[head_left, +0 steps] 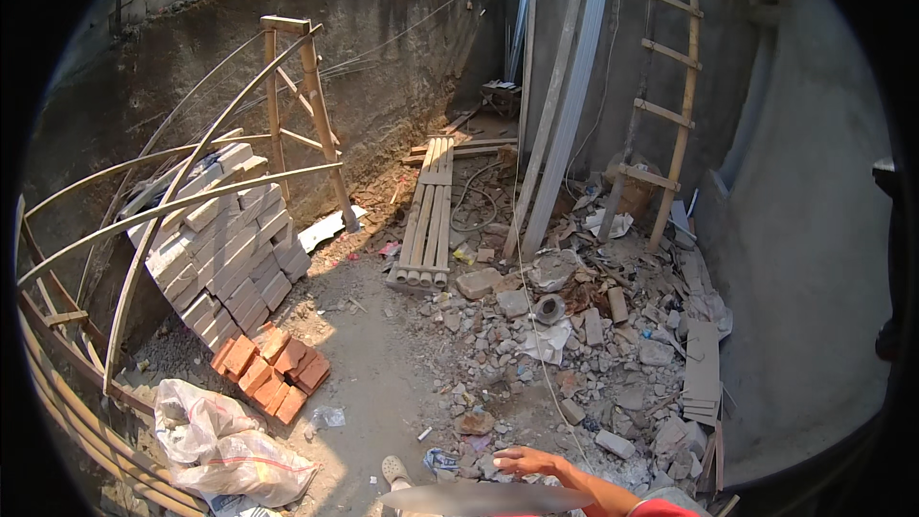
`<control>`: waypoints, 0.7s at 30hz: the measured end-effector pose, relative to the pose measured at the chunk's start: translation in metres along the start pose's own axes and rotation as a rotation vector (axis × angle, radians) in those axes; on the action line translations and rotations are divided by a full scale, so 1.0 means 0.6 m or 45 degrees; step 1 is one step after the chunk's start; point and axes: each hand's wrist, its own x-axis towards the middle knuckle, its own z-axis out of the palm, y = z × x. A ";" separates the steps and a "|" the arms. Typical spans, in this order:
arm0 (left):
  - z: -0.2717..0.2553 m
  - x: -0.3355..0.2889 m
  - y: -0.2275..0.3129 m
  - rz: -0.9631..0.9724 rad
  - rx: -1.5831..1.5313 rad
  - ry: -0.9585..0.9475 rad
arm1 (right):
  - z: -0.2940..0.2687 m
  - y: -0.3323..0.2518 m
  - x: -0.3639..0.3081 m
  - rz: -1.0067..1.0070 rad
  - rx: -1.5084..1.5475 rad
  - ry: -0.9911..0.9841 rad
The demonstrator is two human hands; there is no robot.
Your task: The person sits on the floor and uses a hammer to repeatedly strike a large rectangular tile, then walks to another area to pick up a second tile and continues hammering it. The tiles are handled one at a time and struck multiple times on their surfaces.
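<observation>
My right hand [525, 461] reaches in from the lower right, its forearm bare below a red sleeve [661, 509]. The fingers point left, loosely stretched, and nothing shows in them. Below it lies a long, blurred grey shape [488, 500]; what it is I cannot make out, nor whether the hand touches it. Nearest the hand on the ground are broken rubble [476, 422] and a crumpled blue-and-white wrapper [440, 460]. A foot in a light clog [394, 469] stands to the left. My left hand is out of the picture.
Left are a pale block stack [225, 239], orange bricks [273, 370], white sacks [230, 450] and bent bamboo strips [182, 201]. Ahead lies a bamboo-pole rack [428, 215]. A ladder [685, 115] and long metal profiles [574, 86] lean on the right wall. A thin cord [536, 325] crosses the rubble.
</observation>
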 end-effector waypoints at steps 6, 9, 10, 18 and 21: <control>-0.207 0.217 0.300 -0.189 0.230 0.150 | -0.071 0.009 0.307 0.030 0.235 1.191; -0.326 0.270 0.581 0.327 0.562 0.465 | 0.000 0.020 0.342 0.561 0.567 1.037; -0.345 0.278 0.696 0.437 0.439 0.521 | 0.021 0.015 0.338 0.567 0.382 0.889; -0.269 0.320 1.282 1.060 -0.302 -0.005 | -0.057 -0.117 0.529 0.843 0.395 0.548; -0.168 0.394 1.339 0.759 -0.256 -0.058 | -0.194 -0.191 0.695 0.841 0.535 0.601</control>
